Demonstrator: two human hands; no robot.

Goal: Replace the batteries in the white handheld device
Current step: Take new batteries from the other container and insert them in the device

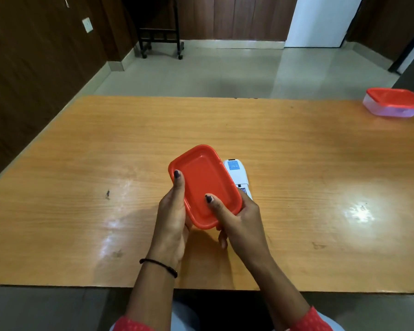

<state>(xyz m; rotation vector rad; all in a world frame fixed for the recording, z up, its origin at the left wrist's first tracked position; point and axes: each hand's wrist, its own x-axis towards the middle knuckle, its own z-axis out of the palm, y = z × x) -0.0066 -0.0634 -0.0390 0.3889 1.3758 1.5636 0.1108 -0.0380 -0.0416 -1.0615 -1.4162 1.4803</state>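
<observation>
**Two hands on a red lid, white device lying just behind it**

Head view: I see both hands raised over the wooden surface [81, 163], sharing one red lid [206, 185]. The left hand [175, 218] grasps its left long edge, thumb laid on top and the fingers tucked out of sight beneath. The right hand [239, 218] grasps the near right corner the same way, its thumb pressed onto the top face and its fingers curled under. From here I cannot tell whether a tub hangs below the lid or it is the lid alone.

The white handheld device [237, 173] lies flat on the surface just beyond and to the right of the lid, which hides part of it. A blue label [233, 165] shows at its far end, and its near end disappears behind the right hand. Neither hand touches it, as far as I can make out.

A thin black thread band [159, 265] circles the left wrist, and a red sleeve [313, 318] shows at the bottom of the frame.

Well apart, at the far right corner of the surface, stands a clear tub with a red lid on it [394, 102]. Beyond the surface are a pale tiled floor [201, 72], a black wheeled stand [160, 37] and dark wood panelling with a wall switch [87, 25].
</observation>
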